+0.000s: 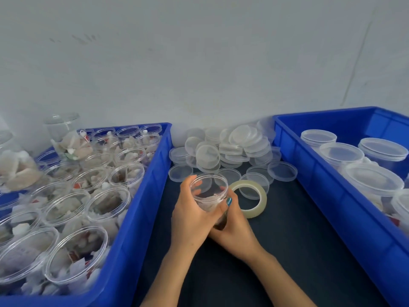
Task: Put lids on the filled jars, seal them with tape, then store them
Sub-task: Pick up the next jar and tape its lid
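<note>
- Nearest: clear jar (209, 191), lidless and tilted, gripped by curled left hand (190, 216) and right hand (233, 227) above dark table (287, 251).
- Liable to spill if tipped further.
- Just beside: tape roll (252, 198), easily knocked.
- Beyond: heaped lids (230, 147), apt to scatter.
- Flanking: left bin (143, 196), right bin (309, 173).

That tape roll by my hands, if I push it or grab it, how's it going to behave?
The tape is a thin hollow ring, so probably light and stiff. It seems tilted rather than flat, so a nudge may make it drop flat or roll.
</note>
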{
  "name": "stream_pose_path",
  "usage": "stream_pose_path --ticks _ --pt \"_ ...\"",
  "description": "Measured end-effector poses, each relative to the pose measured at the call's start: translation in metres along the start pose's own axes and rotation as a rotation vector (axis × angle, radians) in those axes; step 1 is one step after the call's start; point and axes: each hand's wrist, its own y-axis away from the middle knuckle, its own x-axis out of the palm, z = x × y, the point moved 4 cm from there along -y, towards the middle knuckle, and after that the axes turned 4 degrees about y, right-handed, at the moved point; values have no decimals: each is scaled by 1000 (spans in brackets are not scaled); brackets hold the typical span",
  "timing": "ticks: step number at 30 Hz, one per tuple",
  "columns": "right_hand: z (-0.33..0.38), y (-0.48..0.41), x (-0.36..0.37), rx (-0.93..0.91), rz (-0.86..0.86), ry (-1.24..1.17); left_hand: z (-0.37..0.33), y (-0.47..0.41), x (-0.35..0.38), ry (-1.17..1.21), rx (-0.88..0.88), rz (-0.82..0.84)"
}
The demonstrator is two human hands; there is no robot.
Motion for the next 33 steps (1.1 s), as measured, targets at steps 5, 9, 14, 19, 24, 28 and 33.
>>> stream_pose_path --ticks 5,9,14,19,24,28,33 --pt "-10 -10 -53 8 -55 129 8 -5 7 -26 56 11" --pt "-39 -32 -122 464 -579 584 9 -9 14 -51 66 21" --pt "-67 -58 -145 889 -203 747 12 -14 19 -82 80 36" --pt "-68 -69 -146 790 -218 699 17 -14 21 -86 81 30" --pt "-32 -73 -144 301 -614 623 18 -14 22 -77 86 20" --pt "11 -63 -115 -18 -628 600 18 -13 22 -76 81 17" --pt "32 -38 -64 -323 -379 566 15 -9 19 -36 76 -4"
